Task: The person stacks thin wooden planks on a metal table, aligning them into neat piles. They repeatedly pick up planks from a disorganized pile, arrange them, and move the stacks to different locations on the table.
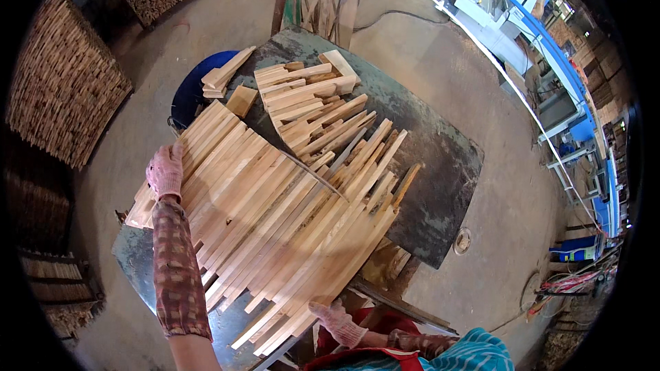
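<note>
A wide row of pale wooden strips [254, 192] lies side by side across a dark metal-topped table [440, 185], with uneven ends. Against the outer strip on the left rests my left hand [165, 170], in a pinkish knit glove, its fingers extended rather than wrapped round the wood. My right hand [340, 324], gloved alike, touches the near right side of the row with fingers stretched out; part of it is hard to make out. A thin dark strip [313, 174] lies crosswise over the row. Beyond it sits a looser pile of shorter wooden pieces [302, 99].
A blue tub [187, 96] stands past the table's far left edge, with several wood offcuts [225, 72] above it. Tall stacks of strips [65, 79] rise at the left. Blue and white machinery [495, 17] runs along the right, and a cable [402, 14] crosses the floor.
</note>
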